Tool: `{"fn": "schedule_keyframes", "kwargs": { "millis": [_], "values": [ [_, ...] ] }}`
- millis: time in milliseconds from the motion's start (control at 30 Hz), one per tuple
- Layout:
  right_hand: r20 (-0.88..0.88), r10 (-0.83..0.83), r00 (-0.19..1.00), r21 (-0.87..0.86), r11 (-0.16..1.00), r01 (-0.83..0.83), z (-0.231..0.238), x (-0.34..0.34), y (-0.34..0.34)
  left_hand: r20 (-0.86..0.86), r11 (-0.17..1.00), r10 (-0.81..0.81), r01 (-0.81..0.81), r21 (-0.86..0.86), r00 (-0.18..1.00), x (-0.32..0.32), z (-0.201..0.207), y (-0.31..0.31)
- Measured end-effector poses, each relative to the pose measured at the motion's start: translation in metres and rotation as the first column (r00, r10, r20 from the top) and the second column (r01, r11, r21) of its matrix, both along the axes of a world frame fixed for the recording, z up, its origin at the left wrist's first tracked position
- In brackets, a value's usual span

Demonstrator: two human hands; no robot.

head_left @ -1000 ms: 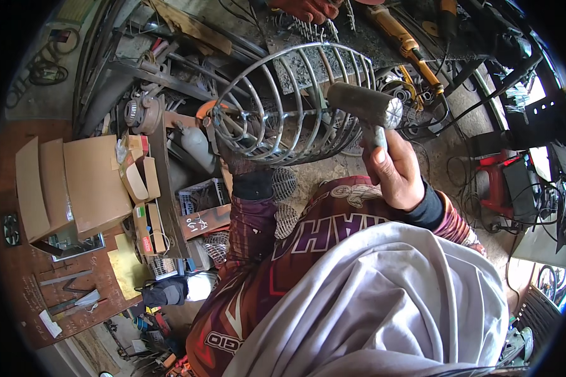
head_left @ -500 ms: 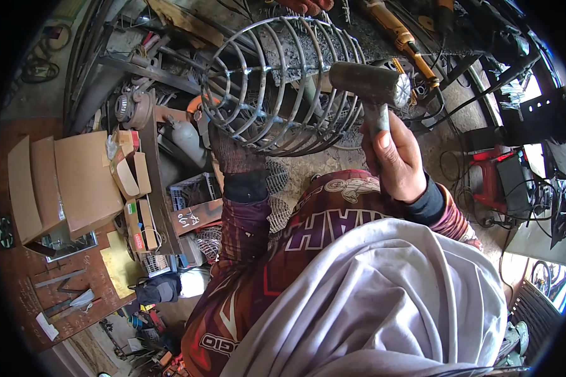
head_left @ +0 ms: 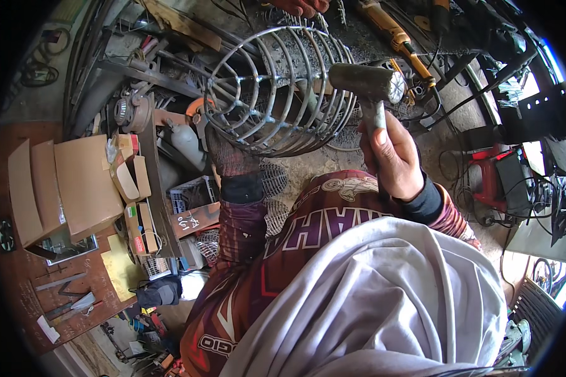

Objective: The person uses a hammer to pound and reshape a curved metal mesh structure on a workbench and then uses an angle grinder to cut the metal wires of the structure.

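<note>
A rounded cage of welded metal bars (head_left: 269, 118) is held up in front of me, its ribs curving around an open middle. At its lower left edge is my left hand (head_left: 233, 154), in a dark, worn glove. It grips the cage there, though the bars partly hide the fingers. My bare right hand (head_left: 396, 154) is closed around the handle of a short, heavy hammer (head_left: 361, 81), thumb lying along the shaft. The hammer's thick cylindrical head is raised just beside the cage's right side, overlapping it in view.
Beyond the cage stands a dirty work surface with an orange angle grinder (head_left: 390, 28) and a reddish glove (head_left: 300, 6). To the left, a brown table (head_left: 75, 289) bears an opened cardboard box (head_left: 88, 182). A grey cylinder (head_left: 185, 143) and metal bars lie near the cage. Cables hang at right.
The cage has turned slightly, and its upper rim sits lower. My left hand has shifted a little left with it. The hammer has barely moved in my right hand.
</note>
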State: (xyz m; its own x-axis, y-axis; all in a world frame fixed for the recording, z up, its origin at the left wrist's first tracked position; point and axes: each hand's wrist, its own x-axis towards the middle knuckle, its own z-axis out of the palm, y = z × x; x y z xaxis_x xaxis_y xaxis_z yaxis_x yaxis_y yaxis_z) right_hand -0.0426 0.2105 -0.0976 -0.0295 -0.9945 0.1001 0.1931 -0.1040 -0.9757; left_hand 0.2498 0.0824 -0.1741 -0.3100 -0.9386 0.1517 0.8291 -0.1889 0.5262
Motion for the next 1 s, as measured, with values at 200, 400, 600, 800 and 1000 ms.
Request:
{"fn": "schedule_keyframes", "kwargs": {
  "millis": [200,400,600,800,1000],
  "values": [
    [0.030,-0.003,1.000,0.032,0.999,0.002,-0.007,-0.001,-0.001,-0.186,0.997,-0.079,0.080,0.001,0.979,0.014,-0.028,-0.011],
    [0.047,-0.031,0.998,0.018,0.999,0.030,-0.004,-0.001,-0.001,-0.297,0.989,-0.041,0.080,0.122,0.954,0.013,-0.028,-0.009],
    [0.049,-0.046,0.998,0.031,0.999,0.045,-0.006,-0.003,-0.001,-0.220,0.991,-0.052,0.077,0.110,0.974,0.016,-0.019,-0.009],
    [0.051,-0.083,0.995,0.075,0.994,0.079,-0.012,-0.005,-0.006,-0.118,0.986,-0.101,0.115,0.123,0.988,0.009,0.000,-0.015],
    [-0.055,-0.117,0.992,0.106,0.987,0.123,-0.024,-0.014,-0.012,0.800,0.962,0.216,-0.264,-0.075,0.559,-0.013,0.031,0.001]
  ]
}}
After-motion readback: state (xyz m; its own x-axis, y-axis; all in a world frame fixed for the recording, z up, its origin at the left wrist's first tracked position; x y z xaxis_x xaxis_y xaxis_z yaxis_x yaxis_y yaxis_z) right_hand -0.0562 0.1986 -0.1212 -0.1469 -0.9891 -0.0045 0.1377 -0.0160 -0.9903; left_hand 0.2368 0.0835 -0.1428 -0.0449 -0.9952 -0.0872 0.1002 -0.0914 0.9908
